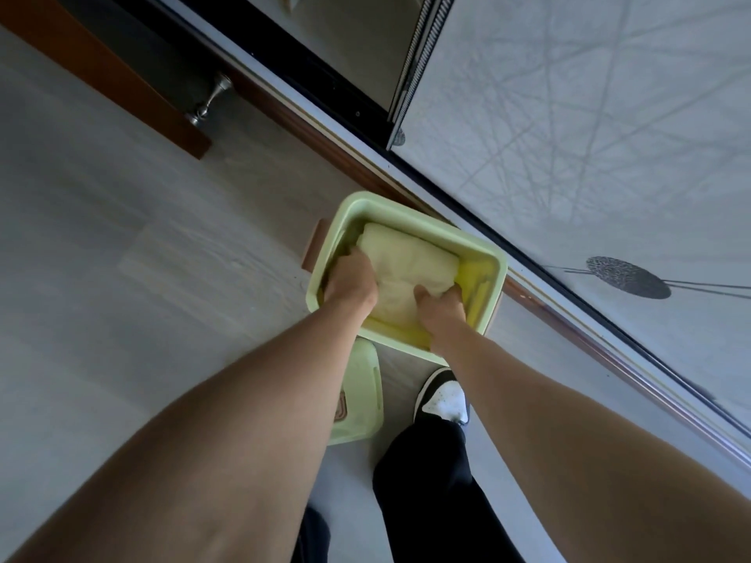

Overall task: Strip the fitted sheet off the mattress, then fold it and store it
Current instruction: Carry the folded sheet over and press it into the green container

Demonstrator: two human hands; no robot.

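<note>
Sheet: folded [406, 270], cream-white, lying inside the bin, filling most of its floor; the far end is rolled or thick, the near end flatter.
Bin: pale green plastic [410, 215], rectangular, open-topped, standing on the floor close to the cabinet base; a yellow lining or cloth [477, 286] shows along its right and near sides beneath the sheet.
Left hand: [351, 278] inside the bin at the sheet's left edge, knuckles up, fingers curled down over the fabric; grip clamped on the sheet.
Right hand: [441, 308] inside the bin at the sheet's near right corner, fingers tucked under and around the fold; grip clamped on the sheet.
Lid: pale green [359, 396], lying on the floor just beside the bin's near side, partly hidden by the left forearm.
Handle: a brown piece [313, 245] projects from the bin's left wall.
Floor: grey wood-grain boards [122, 258].
Person: dark trousers [426, 481] and a black-and-white shoe [443, 398], the shoe near the bin's near right corner.
Cabinet: grey patterned sliding door [589, 136] on a track running diagonally to the right of the bin.
Furniture: a brown wooden edge [101, 75] with a metal knob [209, 101], upper left, well apart from the bin.
</note>
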